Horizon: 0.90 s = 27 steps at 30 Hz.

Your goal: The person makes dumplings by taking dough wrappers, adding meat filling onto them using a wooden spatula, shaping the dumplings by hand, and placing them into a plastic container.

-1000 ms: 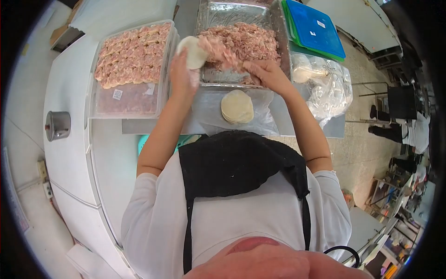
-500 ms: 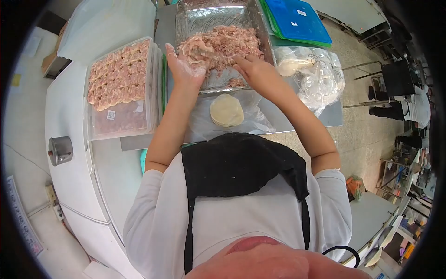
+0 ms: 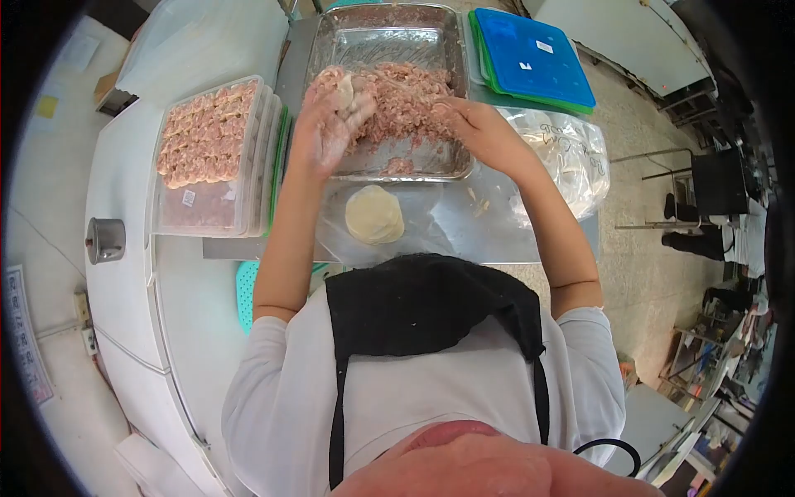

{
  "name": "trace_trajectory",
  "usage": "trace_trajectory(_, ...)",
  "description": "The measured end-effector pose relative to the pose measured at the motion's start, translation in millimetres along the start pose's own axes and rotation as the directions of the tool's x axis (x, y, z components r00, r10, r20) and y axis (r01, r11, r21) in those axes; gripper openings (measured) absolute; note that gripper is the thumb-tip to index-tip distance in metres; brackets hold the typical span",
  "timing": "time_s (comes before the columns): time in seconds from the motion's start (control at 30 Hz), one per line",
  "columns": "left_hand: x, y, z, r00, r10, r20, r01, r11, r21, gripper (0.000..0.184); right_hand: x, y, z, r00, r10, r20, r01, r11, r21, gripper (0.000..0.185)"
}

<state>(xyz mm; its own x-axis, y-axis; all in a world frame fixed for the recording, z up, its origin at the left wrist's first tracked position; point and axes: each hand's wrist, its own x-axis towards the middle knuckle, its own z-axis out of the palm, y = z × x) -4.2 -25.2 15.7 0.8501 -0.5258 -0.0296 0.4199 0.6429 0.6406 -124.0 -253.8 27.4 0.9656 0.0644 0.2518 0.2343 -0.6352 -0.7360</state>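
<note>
While the person's left hand [image 3: 325, 139] curls upward around a soft lump of pink minced meat with a pale edge of dough [image 3: 345, 93], left of the upper centre of the frame, the right hand [image 3: 482, 134] sits right of the upper centre, its thumb and fingers drawn together at the edge of a loose pink mound of minced meat [image 3: 414, 89]. Whether the right fingers pinch anything cannot be told. The mound lies between the two hands, in a shallow rectangular silver metal tray [image 3: 377, 41]; the lump in the left hand is at the mound's left side. Nearer the person, below the tray and just left of the frame's centre, a stack of round, cream-coloured dough sheets [image 3: 374, 215] lies between the forearms. At the left of the frame, a clear plastic box [image 3: 170, 211] bears rows of meat-topped dumplings [image 3: 207, 132]; a flat blue plastic lid [image 3: 534, 70] lies at the upper right.
</note>
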Motion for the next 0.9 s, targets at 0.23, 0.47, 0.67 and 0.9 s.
trace_trajectory(0.23,-6,4,26,0.906,0.044,0.421,-0.421,0.196,0.886,0.053,-11,-10,-30,0.925,0.141,0.353,-0.203,0.968,0.145,0.038)
trace_trajectory(0.47,3,16,36,0.734,-0.373,0.568,-0.621,-0.029,0.783,0.028,-6,26,2,0.963,-0.114,0.246,0.072,0.982,0.172,0.038)
trace_trajectory(0.67,6,-4,-3,0.926,-0.141,0.35,-0.365,-0.101,0.925,0.032,18,58,-11,0.951,-0.126,0.283,0.148,0.988,-0.055,0.034)
trace_trajectory(0.9,11,-14,-23,0.997,0.0,-0.081,0.08,0.188,0.979,0.057,8,65,16,0.949,-0.315,0.004,0.294,0.881,-0.371,0.025)
